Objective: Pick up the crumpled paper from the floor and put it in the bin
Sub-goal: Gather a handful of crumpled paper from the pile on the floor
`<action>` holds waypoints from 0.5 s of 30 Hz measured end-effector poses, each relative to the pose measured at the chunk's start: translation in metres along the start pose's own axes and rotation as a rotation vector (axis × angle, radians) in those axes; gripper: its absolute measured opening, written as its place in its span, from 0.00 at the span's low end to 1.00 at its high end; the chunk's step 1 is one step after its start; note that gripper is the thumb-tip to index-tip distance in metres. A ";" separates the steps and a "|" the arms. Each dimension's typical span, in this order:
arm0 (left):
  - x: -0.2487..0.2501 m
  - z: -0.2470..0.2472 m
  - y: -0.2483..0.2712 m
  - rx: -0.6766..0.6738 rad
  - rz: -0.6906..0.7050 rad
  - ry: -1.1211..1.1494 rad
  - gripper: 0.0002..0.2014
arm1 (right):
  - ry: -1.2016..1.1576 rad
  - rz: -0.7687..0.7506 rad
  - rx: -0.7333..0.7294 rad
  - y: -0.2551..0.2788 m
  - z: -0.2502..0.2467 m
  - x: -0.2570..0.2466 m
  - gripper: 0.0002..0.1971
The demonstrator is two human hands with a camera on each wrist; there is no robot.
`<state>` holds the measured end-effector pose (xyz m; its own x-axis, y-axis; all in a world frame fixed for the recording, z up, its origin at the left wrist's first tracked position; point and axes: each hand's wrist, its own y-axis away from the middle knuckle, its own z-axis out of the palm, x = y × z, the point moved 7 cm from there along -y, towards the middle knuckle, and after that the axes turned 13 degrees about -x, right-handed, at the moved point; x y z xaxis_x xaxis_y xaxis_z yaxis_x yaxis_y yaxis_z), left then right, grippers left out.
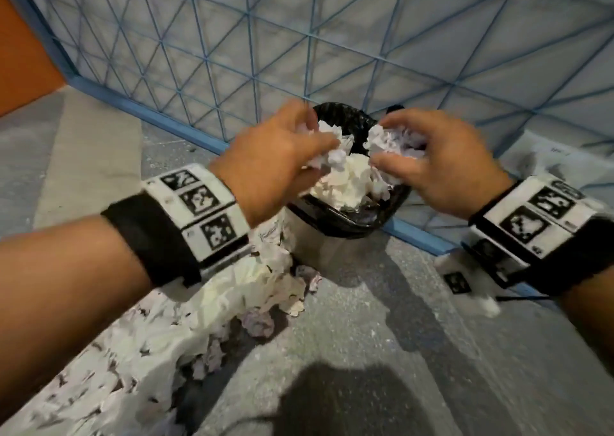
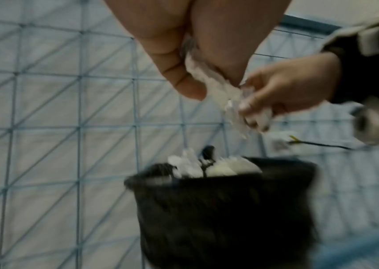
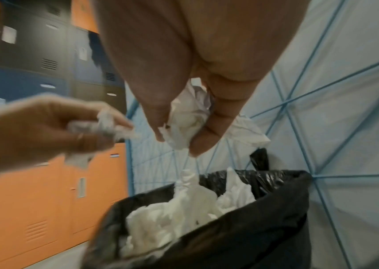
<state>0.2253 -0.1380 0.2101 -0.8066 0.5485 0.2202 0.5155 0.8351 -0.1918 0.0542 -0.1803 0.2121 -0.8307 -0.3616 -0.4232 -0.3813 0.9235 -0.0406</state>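
Two bare hands are hovering above a small bin [image 1: 335,236] lined with a black bag, and each hand is gripping its own wad of crumpled white paper. The left hand [image 1: 275,163] is curling its fingers and thumb around one wad [image 1: 327,146] just over the near-left part of the bin's rim. The right hand [image 1: 442,163] is pinching a second wad [image 1: 395,140] over the far-right part of the rim. The two wads are sitting close together above the bin's opening, not yet inside it.

The bin is already holding a heap of crumpled paper [image 1: 349,183] that is rising above its rim, directly under both hands. More crumpled paper [image 1: 186,306] is lying on the grey floor [image 1: 382,352] in a long drift that is starting at the bin's near-left side and running toward the viewer. A pale panel crossed by blue lines [image 1: 332,37] is standing just behind the bin. Orange and dark lockers [image 3: 34,200] are standing to the left of the bin. Each wrist is wearing a black strap with a white, patterned marker block.
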 end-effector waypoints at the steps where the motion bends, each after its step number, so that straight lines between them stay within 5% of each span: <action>1: -0.010 -0.007 -0.022 0.011 -0.069 0.010 0.18 | -0.010 0.056 0.020 -0.016 0.001 0.008 0.22; 5: -0.031 0.023 -0.073 -0.258 -0.351 0.030 0.22 | 0.102 0.141 -0.173 -0.052 0.041 0.023 0.31; 9: -0.025 0.091 -0.073 -0.612 -0.334 -0.047 0.21 | 0.242 0.165 -0.392 -0.056 0.064 0.032 0.42; 15: -0.016 0.081 -0.073 -0.621 -0.196 -0.235 0.22 | 0.307 0.123 -0.283 -0.041 0.012 0.021 0.34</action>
<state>0.1774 -0.2111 0.1426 -0.9068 0.4204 -0.0310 0.3679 0.8252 0.4287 0.0575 -0.2239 0.1943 -0.9428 -0.3116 -0.1189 -0.3325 0.9061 0.2615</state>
